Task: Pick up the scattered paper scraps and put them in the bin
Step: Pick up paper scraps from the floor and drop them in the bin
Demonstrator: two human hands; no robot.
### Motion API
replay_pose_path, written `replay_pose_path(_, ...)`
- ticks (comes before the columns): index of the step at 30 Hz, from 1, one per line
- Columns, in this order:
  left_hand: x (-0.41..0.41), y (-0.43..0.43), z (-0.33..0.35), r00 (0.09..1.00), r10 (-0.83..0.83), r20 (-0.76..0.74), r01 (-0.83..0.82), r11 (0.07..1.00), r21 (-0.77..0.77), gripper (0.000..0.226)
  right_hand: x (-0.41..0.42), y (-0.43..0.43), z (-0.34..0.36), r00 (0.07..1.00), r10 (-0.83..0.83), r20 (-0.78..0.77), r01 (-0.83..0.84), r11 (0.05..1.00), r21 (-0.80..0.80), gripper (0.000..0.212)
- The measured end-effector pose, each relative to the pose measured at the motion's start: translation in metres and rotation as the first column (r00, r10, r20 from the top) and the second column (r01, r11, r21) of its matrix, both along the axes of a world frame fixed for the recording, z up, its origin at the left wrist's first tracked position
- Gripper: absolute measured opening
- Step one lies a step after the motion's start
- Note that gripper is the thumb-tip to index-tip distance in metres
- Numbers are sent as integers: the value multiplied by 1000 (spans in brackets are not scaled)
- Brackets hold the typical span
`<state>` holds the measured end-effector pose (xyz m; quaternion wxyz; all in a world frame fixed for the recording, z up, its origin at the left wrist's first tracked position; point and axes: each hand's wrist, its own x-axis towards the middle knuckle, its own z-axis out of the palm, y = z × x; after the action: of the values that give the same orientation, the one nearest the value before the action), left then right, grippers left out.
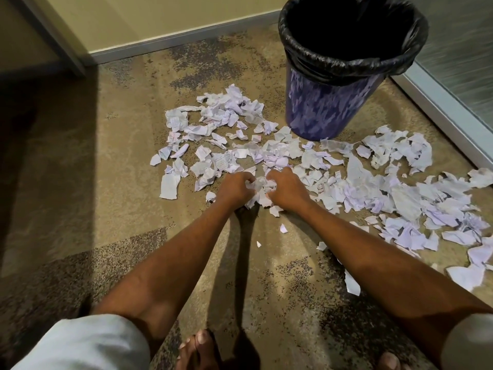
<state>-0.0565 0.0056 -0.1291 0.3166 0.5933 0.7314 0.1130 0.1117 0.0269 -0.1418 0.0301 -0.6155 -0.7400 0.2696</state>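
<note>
Where bare toes (198, 343) show at the bottom edge, both forearms reach forward over the patterned carpet (93, 198). The left hand (234, 188) and right hand (287, 192) sit close together, fingers curled inward, each gripping one side of a crumpled clump of scraps (260, 189) bunched between them, low on the floor. More paper scraps (405, 193) litter the carpet beyond the hands and to their right. Farther on stands the blue bin (328, 108) — upright, lined with a black bag (352, 61) — with scraps lying at its base.
</note>
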Motion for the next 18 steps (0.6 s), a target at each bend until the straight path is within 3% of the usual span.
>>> replay_pose_path(4, 1, -1, 1, 996, 72, 57, -71, 997, -9, 30, -2, -2, 1, 996, -42, -82, 45, 998, 41, 32)
replay_pose_path(7, 1, -1, 4, 944, 217, 249, -200, 976, -92, 21, -3, -2, 5, 979, -110, -173, 111, 994, -1, 26)
replay_pose_path(10, 0, -2, 11, 746, 431, 507, -339, 902, -267, 19, -4, 0, 16, 922, -245, -300, 219, 969, -116, 19)
replay_pose_path(13, -1, 2, 19, 561, 525, 640, -385, 850, -360, 18, -3, 10, 32, 841, -364, -400, 288, 927, -238, 20)
replay_pose_path(18, 4, 16, 47, 438, 515, 737, -395, 846, -357, 20, 2, 28, 66, 767, -424, -482, 331, 905, -269, 25)
